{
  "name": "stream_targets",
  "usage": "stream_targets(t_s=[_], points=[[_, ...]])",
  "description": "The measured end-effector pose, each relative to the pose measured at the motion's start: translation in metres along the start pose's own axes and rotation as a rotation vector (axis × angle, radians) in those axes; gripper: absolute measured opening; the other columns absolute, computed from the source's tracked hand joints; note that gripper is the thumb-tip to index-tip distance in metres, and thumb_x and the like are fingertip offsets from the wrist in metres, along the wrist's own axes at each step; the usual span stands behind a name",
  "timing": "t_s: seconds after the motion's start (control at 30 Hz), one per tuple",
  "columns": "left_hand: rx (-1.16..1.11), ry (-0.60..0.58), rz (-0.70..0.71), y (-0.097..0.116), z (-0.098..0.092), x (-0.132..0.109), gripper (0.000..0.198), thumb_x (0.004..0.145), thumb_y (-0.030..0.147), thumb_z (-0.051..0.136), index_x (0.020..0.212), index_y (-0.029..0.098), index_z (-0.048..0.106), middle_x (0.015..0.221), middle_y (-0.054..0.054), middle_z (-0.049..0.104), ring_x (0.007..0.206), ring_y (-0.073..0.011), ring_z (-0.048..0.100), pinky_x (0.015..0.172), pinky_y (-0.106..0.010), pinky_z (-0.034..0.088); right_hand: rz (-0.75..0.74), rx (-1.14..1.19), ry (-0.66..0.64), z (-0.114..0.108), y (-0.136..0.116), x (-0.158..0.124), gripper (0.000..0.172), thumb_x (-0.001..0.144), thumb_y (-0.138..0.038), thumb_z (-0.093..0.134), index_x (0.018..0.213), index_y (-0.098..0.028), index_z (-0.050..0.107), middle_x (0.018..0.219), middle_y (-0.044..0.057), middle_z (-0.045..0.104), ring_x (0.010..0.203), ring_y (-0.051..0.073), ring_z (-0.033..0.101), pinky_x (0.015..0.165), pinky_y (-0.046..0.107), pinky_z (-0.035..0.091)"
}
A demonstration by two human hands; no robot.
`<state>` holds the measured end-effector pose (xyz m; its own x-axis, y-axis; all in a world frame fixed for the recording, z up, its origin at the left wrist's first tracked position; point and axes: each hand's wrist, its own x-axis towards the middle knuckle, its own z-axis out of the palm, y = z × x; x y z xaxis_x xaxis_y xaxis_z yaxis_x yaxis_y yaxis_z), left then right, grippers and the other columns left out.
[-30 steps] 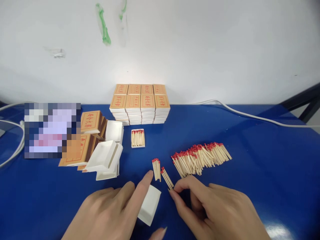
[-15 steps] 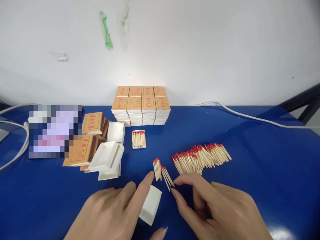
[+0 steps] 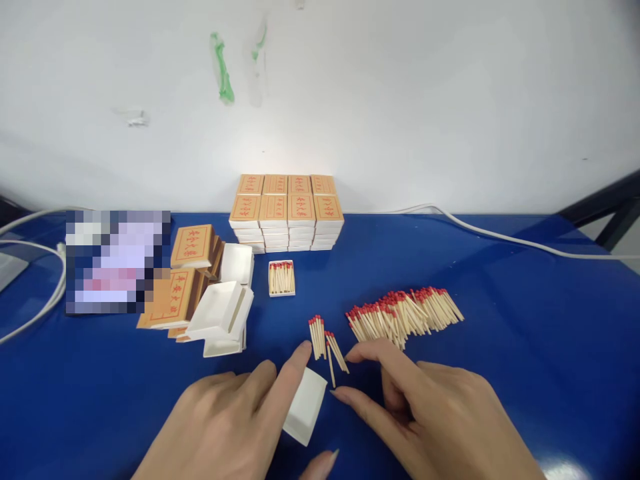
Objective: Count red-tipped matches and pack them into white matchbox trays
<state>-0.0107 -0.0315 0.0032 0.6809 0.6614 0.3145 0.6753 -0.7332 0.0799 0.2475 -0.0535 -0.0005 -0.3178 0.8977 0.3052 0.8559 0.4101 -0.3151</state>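
Observation:
My left hand [image 3: 225,420] grips an empty white matchbox tray [image 3: 306,405] on the blue table [image 3: 525,347], index finger stretched toward a small bunch of red-tipped matches [image 3: 317,336]. My right hand [image 3: 430,413] lies just right of the tray, thumb and index finger spread apart around a second small bunch of matches [image 3: 334,351], its fingertips almost touching them. A big loose pile of matches [image 3: 405,310] lies beyond my right hand.
A filled tray of matches [image 3: 281,278] sits mid-table before a stacked block of orange matchboxes [image 3: 287,212] at the wall. Left of it lie loose orange sleeves [image 3: 180,287] and empty white trays [image 3: 223,313]. White cables [image 3: 500,233] run along the back and left edges.
My right hand's thumb and index finger have opened and drawn slightly back from the small bunch, whose matches have shifted and splayed. My left hand and the tray stay in place.

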Motion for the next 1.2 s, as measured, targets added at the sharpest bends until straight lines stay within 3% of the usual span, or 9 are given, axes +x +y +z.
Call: stream_targets(t_s=[0.17,0.47,0.77,0.83,0.93,1.07,1.2], points=[[0.02,0.022,-0.006,0.003,0.0,0.0,0.058,0.113,0.057,0.045,0.15,0.014,0.055,0.081,-0.001,0.076,0.054,-0.0209,0.075,0.046,-0.034,0.061,0.016,0.027,0.066,0.005,-0.002,0.007,0.044,0.12,-0.058,0.044,0.101,-0.025,0.066,0.052,-0.013,0.053,0.035,0.009,0.052,0.042,0.023,0.039],[-0.032,-0.032,-0.016,0.003,-0.004,-0.001,0.06,0.101,0.048,0.064,0.15,0.014,0.055,0.08,0.0,0.076,0.055,-0.0226,0.075,0.046,-0.037,0.062,0.065,0.0,0.114,0.013,-0.008,0.012,0.045,0.121,-0.055,0.043,0.099,-0.024,0.067,0.052,-0.013,0.051,0.034,0.009,0.047,0.041,0.023,0.037],[-0.014,0.116,-0.089,0.004,0.001,-0.001,0.062,0.102,0.051,0.064,0.149,0.01,0.061,0.091,-0.007,0.08,0.063,-0.0238,0.08,0.053,-0.038,0.069,0.088,-0.112,0.193,0.023,-0.008,0.016,0.046,0.122,-0.051,0.041,0.094,-0.024,0.065,0.053,-0.01,0.054,0.034,0.011,0.049,0.043,0.03,0.03],[0.024,0.166,-0.076,0.005,0.0,-0.001,0.061,0.101,0.049,0.065,0.147,0.009,0.064,0.098,-0.011,0.08,0.071,-0.0252,0.082,0.057,-0.038,0.07,0.089,-0.135,0.198,0.024,-0.008,0.017,0.045,0.122,-0.049,0.041,0.093,-0.024,0.066,0.053,-0.009,0.055,0.034,0.012,0.051,0.043,0.033,0.029],[0.093,0.206,-0.004,0.005,-0.003,-0.004,0.06,0.102,0.045,0.065,0.149,0.007,0.064,0.117,-0.019,0.081,0.101,-0.0329,0.086,0.078,-0.044,0.075,0.088,-0.164,0.187,0.025,-0.01,0.02,0.044,0.122,-0.047,0.042,0.095,-0.024,0.068,0.053,-0.009,0.057,0.035,0.015,0.056,0.044,0.035,0.028],[0.137,0.159,0.063,0.008,-0.004,-0.006,0.06,0.107,0.046,0.059,0.151,0.006,0.063,0.148,-0.023,0.075,0.13,-0.0336,0.079,0.102,-0.044,0.071,0.077,-0.19,0.172,0.02,-0.01,0.022,0.044,0.122,-0.046,0.04,0.1,-0.025,0.071,0.055,-0.007,0.063,0.038,0.018,0.062,0.045,0.036,0.029],[0.168,0.107,0.075,0.011,0.0,-0.004,0.071,0.104,0.048,0.057,0.157,0.001,0.058,0.166,-0.025,0.06,0.146,-0.0339,0.069,0.111,-0.041,0.067,0.058,-0.204,0.159,0.014,-0.009,0.021,0.049,0.123,-0.05,0.035,0.108,-0.024,0.074,0.054,-0.007,0.063,0.036,0.017,0.058,0.044,0.035,0.031]])
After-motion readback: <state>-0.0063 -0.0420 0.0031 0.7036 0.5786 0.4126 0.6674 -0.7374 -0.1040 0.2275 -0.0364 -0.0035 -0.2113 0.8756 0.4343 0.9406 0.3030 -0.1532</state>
